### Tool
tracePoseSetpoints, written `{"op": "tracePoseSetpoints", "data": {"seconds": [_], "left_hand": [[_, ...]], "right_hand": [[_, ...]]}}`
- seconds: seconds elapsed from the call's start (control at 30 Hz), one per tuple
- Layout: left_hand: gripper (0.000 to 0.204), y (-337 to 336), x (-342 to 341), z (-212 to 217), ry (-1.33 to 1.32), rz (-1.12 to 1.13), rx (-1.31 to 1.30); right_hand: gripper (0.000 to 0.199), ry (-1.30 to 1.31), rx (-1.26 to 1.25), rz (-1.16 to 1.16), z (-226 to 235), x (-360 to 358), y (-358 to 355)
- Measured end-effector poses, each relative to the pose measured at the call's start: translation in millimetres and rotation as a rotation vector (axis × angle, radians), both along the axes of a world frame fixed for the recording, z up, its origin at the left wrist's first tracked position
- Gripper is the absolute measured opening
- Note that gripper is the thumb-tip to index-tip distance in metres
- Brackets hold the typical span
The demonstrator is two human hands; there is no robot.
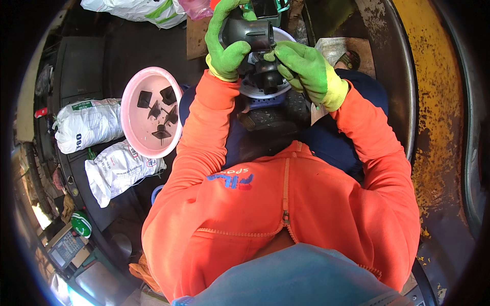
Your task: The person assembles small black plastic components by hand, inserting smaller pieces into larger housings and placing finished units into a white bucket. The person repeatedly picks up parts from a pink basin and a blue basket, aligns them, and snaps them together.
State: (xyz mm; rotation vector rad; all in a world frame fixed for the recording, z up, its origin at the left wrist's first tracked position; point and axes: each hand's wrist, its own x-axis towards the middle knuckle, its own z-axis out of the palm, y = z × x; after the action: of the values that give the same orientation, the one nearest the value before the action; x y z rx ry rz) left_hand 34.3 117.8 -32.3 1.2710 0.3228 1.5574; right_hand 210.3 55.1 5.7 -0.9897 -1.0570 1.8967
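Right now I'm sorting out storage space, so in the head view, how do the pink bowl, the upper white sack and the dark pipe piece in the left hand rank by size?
1. Upper white sack and pink bowl: these look about alike, so I won't rank them.
2. Dark pipe piece, gripped in the left hand: looks smallest.

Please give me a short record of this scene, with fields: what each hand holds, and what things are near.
left hand: green glove, wrapped around a dark grey tube-shaped part
right hand: green glove, fingers on a smaller dark part just below the tube
under the hands: white round disc
person's left side: pink bowl holding several small black pieces
further left: two white sacks
clothing: orange jacket
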Motion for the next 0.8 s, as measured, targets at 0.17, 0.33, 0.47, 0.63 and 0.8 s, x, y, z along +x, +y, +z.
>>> {"op": "tracePoseSetpoints", "data": {"seconds": [0.17,0.33,0.47,0.63,0.8], "left_hand": [[0.079,3.9,7.9,-2.2,0.113,0.259,0.281],[0.082,13.5,-7.0,3.7,0.556,0.449,0.671],[0.1,6.1,-4.3,-0.4,0.565,0.377,0.406],[0.112,1.8,15.1,-0.8,0.321,0.228,0.467],[0.092,-5.8,18.5,1.0,-0.089,-0.41,-0.118]], "right_hand": [[0.031,0.16,-0.211,0.124,8.1,11.5,1.9],[0.034,0.471,-0.42,0.212,0.8,23.8,8.4],[0.036,0.456,-0.333,0.059,-0.7,25.9,22.4],[0.029,0.114,0.021,-0.023,1.1,26.7,30.0],[0.024,-0.453,0.76,-0.36,-8.3,27.9,39.1]]}}
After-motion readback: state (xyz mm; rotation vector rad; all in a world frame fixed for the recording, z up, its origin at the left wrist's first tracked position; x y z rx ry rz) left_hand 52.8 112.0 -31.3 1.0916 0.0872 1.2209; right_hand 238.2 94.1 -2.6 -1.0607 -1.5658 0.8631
